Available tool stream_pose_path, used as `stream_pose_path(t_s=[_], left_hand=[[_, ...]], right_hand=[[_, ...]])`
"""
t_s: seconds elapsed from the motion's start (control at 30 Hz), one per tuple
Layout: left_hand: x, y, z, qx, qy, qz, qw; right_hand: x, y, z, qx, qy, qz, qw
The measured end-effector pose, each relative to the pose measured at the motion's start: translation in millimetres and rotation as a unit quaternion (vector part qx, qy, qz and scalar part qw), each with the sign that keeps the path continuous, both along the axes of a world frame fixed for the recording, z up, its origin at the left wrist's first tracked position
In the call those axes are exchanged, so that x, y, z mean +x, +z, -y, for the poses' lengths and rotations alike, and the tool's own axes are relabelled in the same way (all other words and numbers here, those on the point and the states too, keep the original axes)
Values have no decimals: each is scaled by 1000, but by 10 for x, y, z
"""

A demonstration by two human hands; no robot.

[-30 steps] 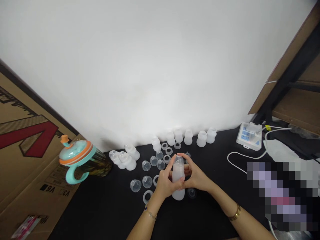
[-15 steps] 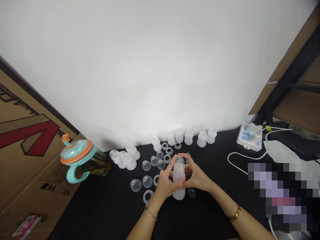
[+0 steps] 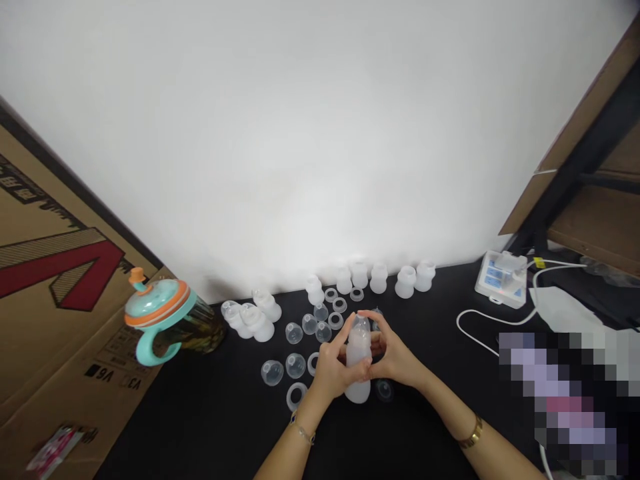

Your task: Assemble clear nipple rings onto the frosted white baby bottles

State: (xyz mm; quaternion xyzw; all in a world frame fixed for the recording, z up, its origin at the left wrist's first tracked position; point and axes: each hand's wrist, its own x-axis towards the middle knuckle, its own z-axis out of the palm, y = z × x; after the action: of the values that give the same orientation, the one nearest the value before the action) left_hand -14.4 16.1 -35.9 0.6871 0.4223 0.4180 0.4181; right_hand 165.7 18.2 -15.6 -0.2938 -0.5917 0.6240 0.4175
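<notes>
A translucent white baby bottle [image 3: 358, 353] with a clear dome cap stands upright between my two hands on the black table. My left hand [image 3: 333, 363] is closed round its left side, thumb across the front and index finger up at the cap. From the right, my right hand [image 3: 395, 353] grips it too, with its index finger at the top of the cap and its thumb on the front. Clear dome caps [image 3: 295, 365] and white collar rings [image 3: 297, 396] lie left of my hands. A dark-looking clear cap [image 3: 384, 389] lies partly behind my right hand.
Several open white bottles [image 3: 379, 278] line the wall, and capped bottles [image 3: 257, 323] cluster at left. A tumbler [image 3: 195, 327] with a teal lid stands beside a cardboard box [image 3: 45, 333]. At right are a white power strip [image 3: 500, 280], its cable [image 3: 480, 317] and a pixelated patch.
Both hands keep the same grip on the baby bottle. The whole view has shifted slightly, so everything sits a little lower in it.
</notes>
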Motion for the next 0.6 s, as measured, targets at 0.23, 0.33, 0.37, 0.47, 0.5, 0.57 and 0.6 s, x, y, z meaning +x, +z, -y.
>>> stream_pose_path(t_s=[0.23, 0.33, 0.37, 0.47, 0.5, 0.57, 0.6], left_hand=[[9, -19, 5, -4, -5, 11, 1000], [10, -36, 2, -6, -3, 11, 1000], [10, -38, 4, -6, -3, 10, 1000], [13, -33, 10, -5, 0, 9, 1000], [14, -31, 12, -5, 0, 8, 1000], [15, -29, 13, -4, 1, 7, 1000], [15, -30, 13, -3, 1, 6, 1000]], right_hand=[[-10, -76, -17, 1, 2, -15, 1000], [-12, -97, -28, 3, 4, -16, 1000], [-12, -101, -30, 4, 3, -15, 1000], [-9, -104, -29, 4, 0, -11, 1000], [-8, -101, -27, 4, -1, -10, 1000], [-6, -92, -23, 5, -1, -10, 1000], [-6, -85, -21, 6, -1, -10, 1000]])
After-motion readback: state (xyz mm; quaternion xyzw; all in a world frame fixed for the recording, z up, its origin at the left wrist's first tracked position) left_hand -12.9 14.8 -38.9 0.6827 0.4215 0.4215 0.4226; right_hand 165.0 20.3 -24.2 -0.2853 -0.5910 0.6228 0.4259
